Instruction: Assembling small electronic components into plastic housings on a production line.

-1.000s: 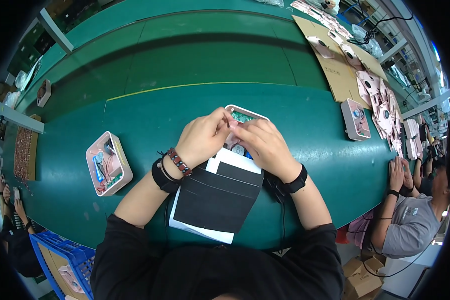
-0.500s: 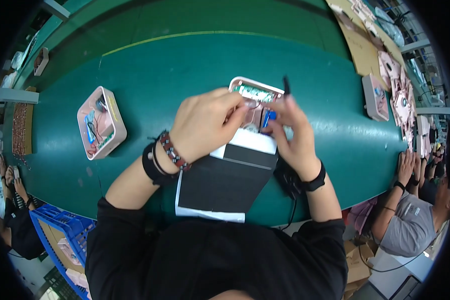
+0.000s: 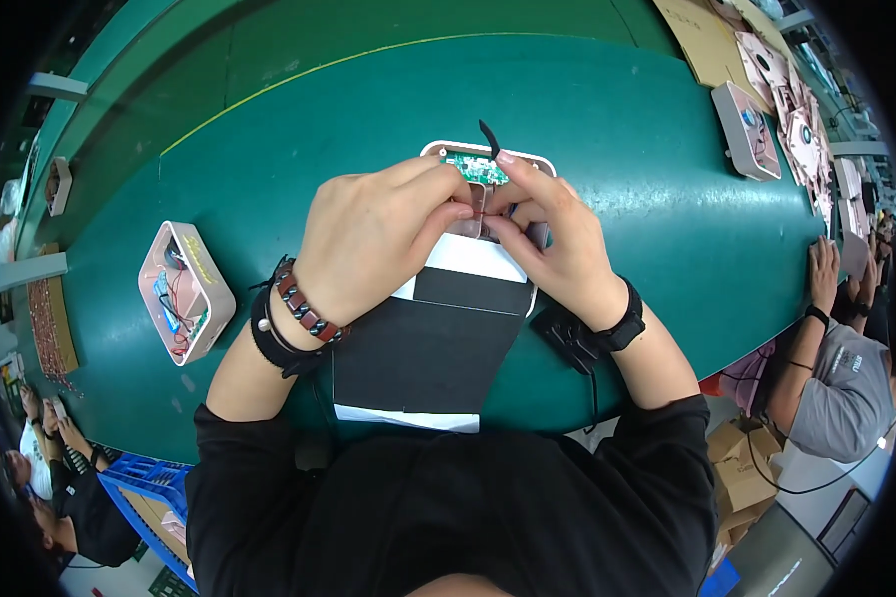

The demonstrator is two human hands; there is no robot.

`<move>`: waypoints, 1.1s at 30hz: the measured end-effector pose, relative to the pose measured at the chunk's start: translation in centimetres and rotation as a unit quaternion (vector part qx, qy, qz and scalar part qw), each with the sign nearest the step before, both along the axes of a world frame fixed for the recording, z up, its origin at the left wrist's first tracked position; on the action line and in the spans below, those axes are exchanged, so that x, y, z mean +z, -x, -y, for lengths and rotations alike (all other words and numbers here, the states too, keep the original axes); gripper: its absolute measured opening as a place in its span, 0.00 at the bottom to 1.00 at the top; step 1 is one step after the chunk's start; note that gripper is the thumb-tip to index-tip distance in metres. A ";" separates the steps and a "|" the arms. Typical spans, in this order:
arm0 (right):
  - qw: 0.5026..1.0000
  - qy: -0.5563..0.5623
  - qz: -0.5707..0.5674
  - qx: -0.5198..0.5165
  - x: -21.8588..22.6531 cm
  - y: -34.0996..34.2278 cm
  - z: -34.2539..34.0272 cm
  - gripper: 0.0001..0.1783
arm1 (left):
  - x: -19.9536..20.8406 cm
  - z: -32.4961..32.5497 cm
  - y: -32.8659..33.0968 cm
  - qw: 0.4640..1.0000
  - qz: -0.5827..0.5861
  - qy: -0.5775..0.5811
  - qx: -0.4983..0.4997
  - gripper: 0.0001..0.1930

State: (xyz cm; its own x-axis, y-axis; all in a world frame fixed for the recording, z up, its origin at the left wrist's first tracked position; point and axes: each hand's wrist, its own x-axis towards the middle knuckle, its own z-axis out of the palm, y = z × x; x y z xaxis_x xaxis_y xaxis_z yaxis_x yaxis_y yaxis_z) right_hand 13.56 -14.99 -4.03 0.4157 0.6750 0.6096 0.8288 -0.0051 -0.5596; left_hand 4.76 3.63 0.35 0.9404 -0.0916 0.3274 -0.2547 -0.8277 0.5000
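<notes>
Head view: holds both hands close together over a green table (image 3: pixel 299 119), above an open pink box (image 3: pixel 430 148). Bends the left hand (image 3: pixel 368 219) back-up, with thumb and forefinger almost closed on a thin red wire (image 3: pixel 481 212). Curls the right hand (image 3: pixel 567 234) just beside, thumb low near the same wire, forefinger reaching up to a short black strip (image 3: pixel 488 139) at its tip. Cannot tell whether the right thumb also grips the wire. Shows a green circuit board (image 3: pixel 468 167) inside the box, just beyond the fingertips.

Has a black sheet (image 3: pixel 423 353) over white paper (image 3: pixel 478 254) on the near side of the hands, and a black gadget (image 3: pixel 567 338) with a cable just beside the right wrist. Well left of the left hand, shows a second pink box (image 3: pixel 214 298), open, with a blue part (image 3: pixel 165 300) inside. Well right of the right hand and farther off, shows a third pink box (image 3: pixel 735 139) near pink panels (image 3: pixel 801 134). Past the right forearm, includes a person in a grey shirt (image 3: pixel 846 383).
</notes>
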 end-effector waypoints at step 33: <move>0.979 0.028 -0.198 -0.033 1.3 -0.7 0.2 0.06 | -0.9 0.4 -0.6 0.998 -0.026 0.047 -0.011 0.04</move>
State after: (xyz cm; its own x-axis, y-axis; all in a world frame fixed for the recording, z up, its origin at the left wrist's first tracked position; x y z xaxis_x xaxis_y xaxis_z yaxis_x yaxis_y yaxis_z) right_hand 14.22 -15.17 -2.70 0.6556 0.6671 0.3537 0.5433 -0.0915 -0.8345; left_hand 5.35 3.20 -0.59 0.9546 -0.0838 0.2860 -0.2440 -0.7706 0.5888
